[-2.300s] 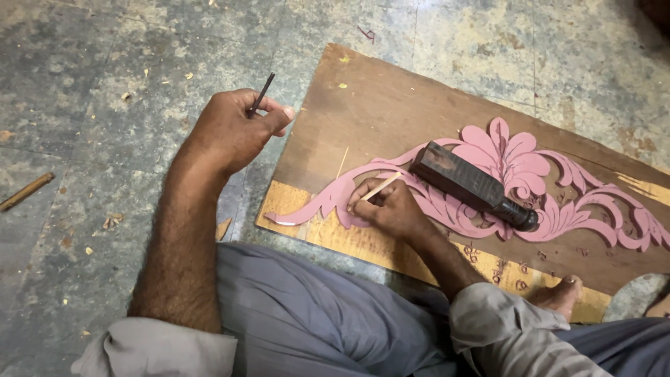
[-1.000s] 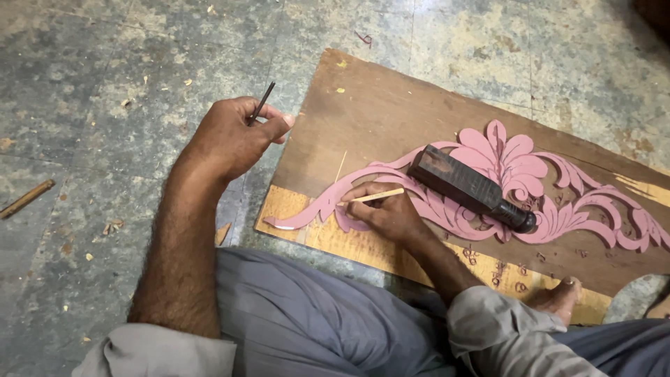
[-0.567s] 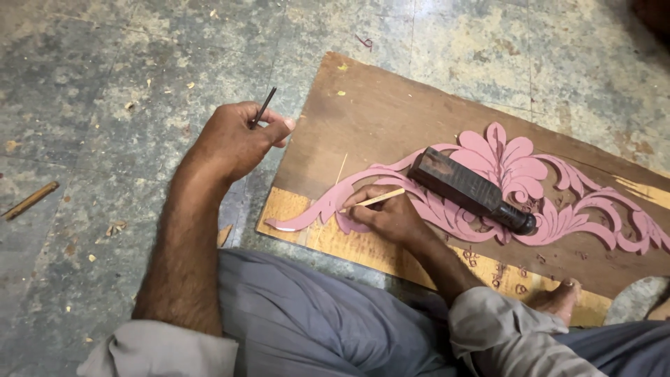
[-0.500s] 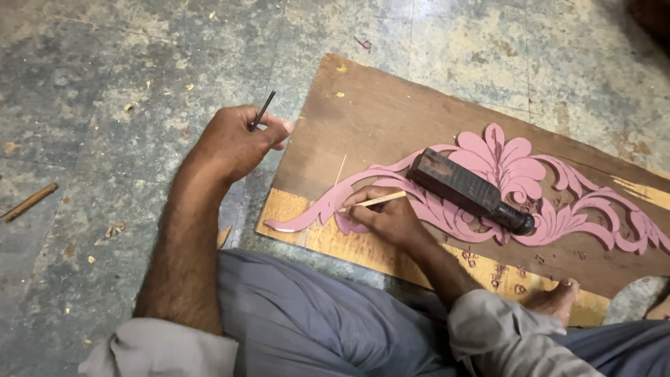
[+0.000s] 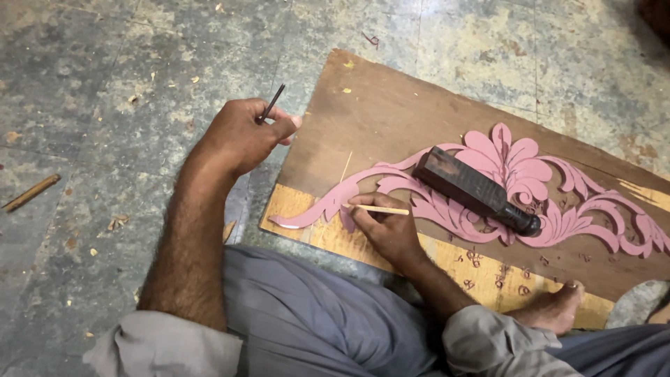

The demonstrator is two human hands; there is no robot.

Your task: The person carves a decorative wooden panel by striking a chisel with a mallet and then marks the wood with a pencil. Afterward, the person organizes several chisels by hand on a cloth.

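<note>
A pink carved floral ornament point(image 5: 516, 174) lies on a brown wooden board point(image 5: 377, 119) on the floor. My right hand point(image 5: 387, 227) rests on the ornament's left scroll and holds a thin pale stick point(image 5: 380, 209) flat against it. My left hand point(image 5: 244, 136) hovers off the board's left edge, gripping a thin dark metal tool point(image 5: 272, 103) that points up and away. A dark wooden mallet point(image 5: 474, 190) lies diagonally across the ornament, right of my right hand.
The grey concrete floor point(image 5: 105, 84) is strewn with wood chips. A wooden stick point(image 5: 31, 192) lies at the far left. My bare foot point(image 5: 551, 307) rests on the board's near edge, where curled shavings point(image 5: 488, 269) lie.
My right hand has slid slightly left along the scroll with the pale stick. My left hand keeps the dark tool raised, hardly moving.
</note>
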